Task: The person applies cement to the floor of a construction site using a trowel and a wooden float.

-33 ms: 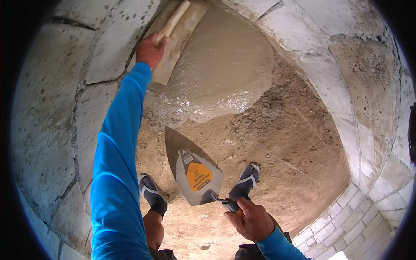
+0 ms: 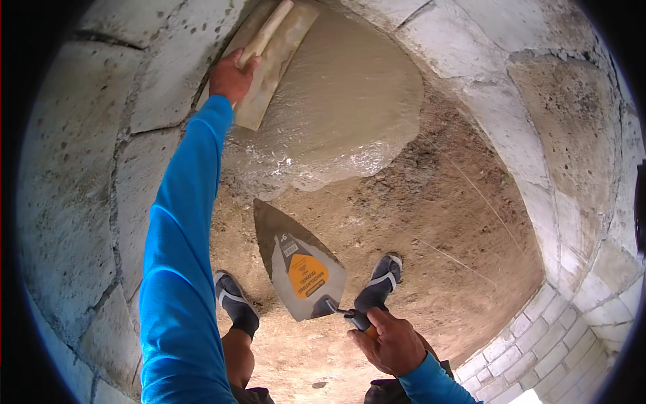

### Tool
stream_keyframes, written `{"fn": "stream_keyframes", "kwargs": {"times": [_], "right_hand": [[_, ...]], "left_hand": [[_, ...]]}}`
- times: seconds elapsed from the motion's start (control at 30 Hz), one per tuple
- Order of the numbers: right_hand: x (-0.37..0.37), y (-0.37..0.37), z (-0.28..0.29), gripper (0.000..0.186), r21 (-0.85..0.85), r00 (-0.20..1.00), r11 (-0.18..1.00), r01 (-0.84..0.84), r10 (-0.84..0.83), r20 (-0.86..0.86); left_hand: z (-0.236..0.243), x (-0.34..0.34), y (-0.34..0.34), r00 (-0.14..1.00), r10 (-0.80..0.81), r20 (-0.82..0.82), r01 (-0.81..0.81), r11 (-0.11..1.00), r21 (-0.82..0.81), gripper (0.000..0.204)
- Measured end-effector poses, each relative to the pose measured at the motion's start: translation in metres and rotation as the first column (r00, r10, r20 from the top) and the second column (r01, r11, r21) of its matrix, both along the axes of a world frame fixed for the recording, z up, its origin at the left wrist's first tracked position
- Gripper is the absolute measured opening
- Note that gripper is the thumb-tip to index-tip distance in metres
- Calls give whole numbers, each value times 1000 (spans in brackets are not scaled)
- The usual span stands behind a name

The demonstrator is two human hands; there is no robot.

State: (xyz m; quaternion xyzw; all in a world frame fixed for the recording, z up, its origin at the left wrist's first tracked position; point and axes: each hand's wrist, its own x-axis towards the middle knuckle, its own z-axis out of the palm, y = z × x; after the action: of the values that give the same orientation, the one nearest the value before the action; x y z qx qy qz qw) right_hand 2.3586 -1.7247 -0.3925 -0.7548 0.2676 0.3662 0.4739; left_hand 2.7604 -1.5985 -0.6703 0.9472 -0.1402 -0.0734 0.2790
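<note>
My left hand is closed round the pale handle of a wide wooden float. The float lies at the far left, against the block wall, over the edge of a wet grey patch of mortar. Close to my body, my right hand grips the handle of a bricklaying trowel. Its pointed metal blade, with an orange and grey label, tips forward and left above the dirt, apart from the mortar.
Block walls rise on the left and the right. Bare brown soil spreads between them, with a thin pale string across it. My feet in dark socks and sandals stand below the mortar's near edge.
Almost nothing differs. The whole view has shifted very slightly, and both hands keep the same hold on the float and the trowel.
</note>
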Motion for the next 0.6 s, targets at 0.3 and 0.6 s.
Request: {"fn": "stream_keyframes", "kwargs": {"times": [0.3, 0.6], "right_hand": [[-20, -9, 1, 27, -72, 996, 995, -74, 77, 40], [-69, 5, -17, 26, -38, 962, 961, -272, 271, -38]], "left_hand": [[-1, -22, -37, 996, -20, -87, 13, 997, -75, 60], [-10, -120, -105, 988, -106, -111, 84, 979, -185, 56]]}}
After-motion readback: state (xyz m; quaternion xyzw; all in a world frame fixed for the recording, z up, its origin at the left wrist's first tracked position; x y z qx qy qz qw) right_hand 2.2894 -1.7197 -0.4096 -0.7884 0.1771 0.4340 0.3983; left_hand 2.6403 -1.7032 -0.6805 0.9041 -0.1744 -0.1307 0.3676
